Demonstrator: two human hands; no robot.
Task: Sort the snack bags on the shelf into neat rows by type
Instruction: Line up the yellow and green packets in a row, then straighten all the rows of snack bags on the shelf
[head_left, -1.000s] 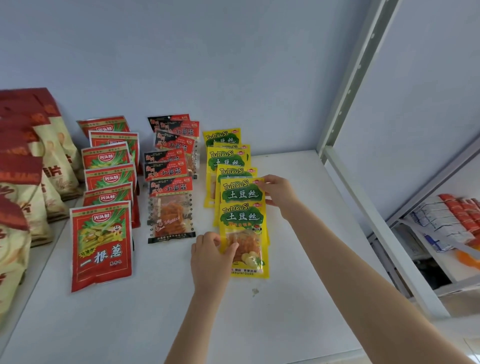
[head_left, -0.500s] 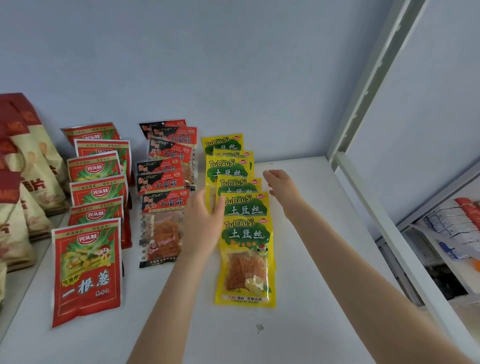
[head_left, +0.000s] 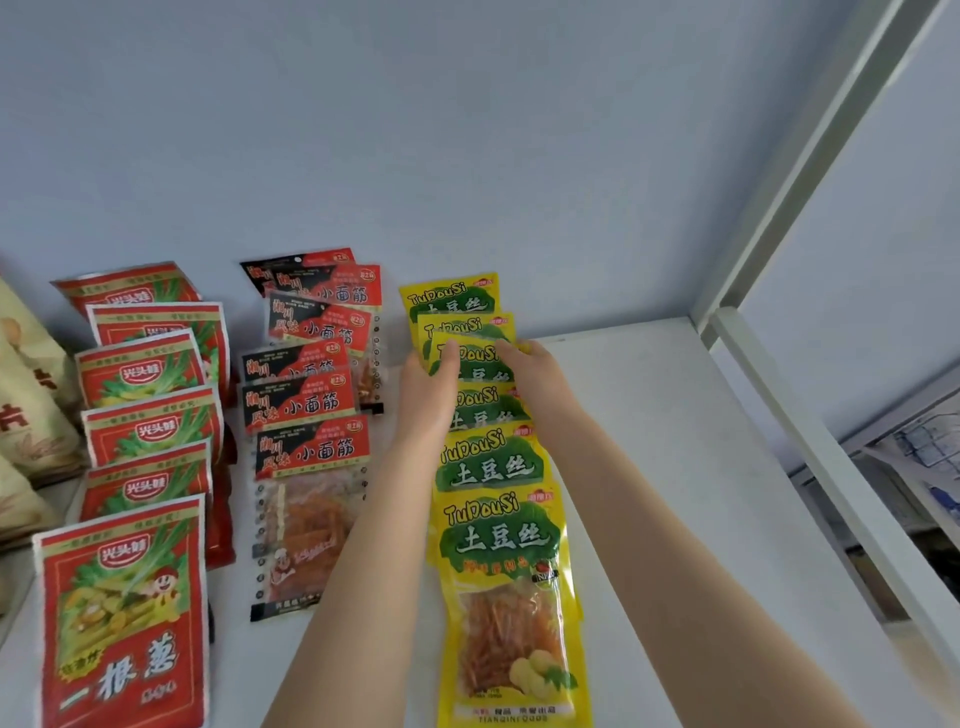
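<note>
Two hands hold one yellow TuDouSi bag (head_left: 475, 366) (third from the back): left hand (head_left: 430, 387) pinches its left edge, right hand (head_left: 535, 376) pinches its right edge.

On the right we see yellow bags (head_left: 498, 525) with a green leafy patch, white characters and orange shreds. The middle bags (head_left: 311, 452) are red and black above, with orange strips below. On the left, red bags (head_left: 124, 613) show green stalks and white lettering. The shelf (head_left: 675, 493) is white, the wall (head_left: 467, 130) pale blue.
</note>
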